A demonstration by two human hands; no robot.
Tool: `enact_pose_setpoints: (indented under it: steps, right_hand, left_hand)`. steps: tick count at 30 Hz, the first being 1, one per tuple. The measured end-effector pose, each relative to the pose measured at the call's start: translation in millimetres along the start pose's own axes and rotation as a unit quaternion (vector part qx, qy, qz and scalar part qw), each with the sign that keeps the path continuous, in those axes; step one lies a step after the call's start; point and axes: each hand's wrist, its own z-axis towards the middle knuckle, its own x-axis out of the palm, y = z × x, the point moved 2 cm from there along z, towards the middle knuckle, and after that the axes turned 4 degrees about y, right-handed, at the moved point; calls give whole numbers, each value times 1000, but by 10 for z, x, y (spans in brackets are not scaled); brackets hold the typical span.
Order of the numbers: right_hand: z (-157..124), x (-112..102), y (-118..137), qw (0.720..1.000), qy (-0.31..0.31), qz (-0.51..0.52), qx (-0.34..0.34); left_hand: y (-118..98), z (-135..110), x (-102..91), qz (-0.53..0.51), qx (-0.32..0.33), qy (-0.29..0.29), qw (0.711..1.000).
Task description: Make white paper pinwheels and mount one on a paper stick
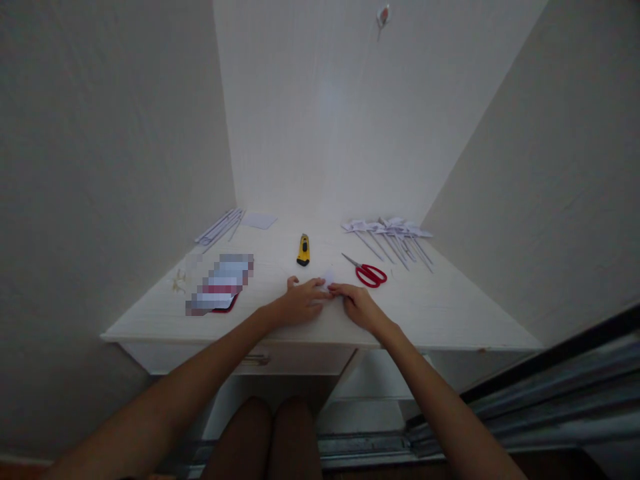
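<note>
In the head view, a small piece of white paper (329, 275) lies on the worktop (430, 313) near its front edge, between the two hands; its visible part reaches toward the back wall, but the fingers cover too much to tell its long axis. The left hand (303, 302) rests over it with fingers spread, thumb apart, gripping nothing. The right hand (356, 305) is curled with its fingertips at the paper's side (whether they pinch it, I cannot tell). Beyond them, a yellow cutter (303, 251) lies lengthwise, roughly front to back, its narrow end toward the wall. The red-handled scissors (370, 275) lie aslant, tips pointing left and wallward. Farther right, paper sticks with folded heads (390, 230) lie in a pile, heads to the wall, stems slanting forward and rightward. At the back left, paper rolls (220, 227) slant along the side wall, beside a flat sheet (260, 220). Below, the drawer (295, 358) is pushed in, its inside hidden; an open compartment (370, 373) adjoins it.
</note>
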Motion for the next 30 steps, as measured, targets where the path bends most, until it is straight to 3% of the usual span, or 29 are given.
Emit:
enact_pose_setpoints:
  steps: [4,7,12,17,22,30]
  right_hand:
    - [28,3,80,998,17,-52,-25]
    - [76,42,148,990,43,-125,-48]
    - [91,109,191,980,53,-185,-53]
    - [152,106,284,955,95,-278,-44]
    - [250,77,374,926,151,-344,-47]
    - [-142,-94,317,937,154,-312,-36]
  left_hand:
    - [85,50,80,-37,-44,-61,997]
    - [101,63,127,23,-54,-96,994]
    - [123,56,145,126,-72,-98,985]
    - [78,54,70,110,-126,-91,982]
    - [57,54,69,84,-145,-135,976]
    - [91,81,130,110,-152,-126,974]
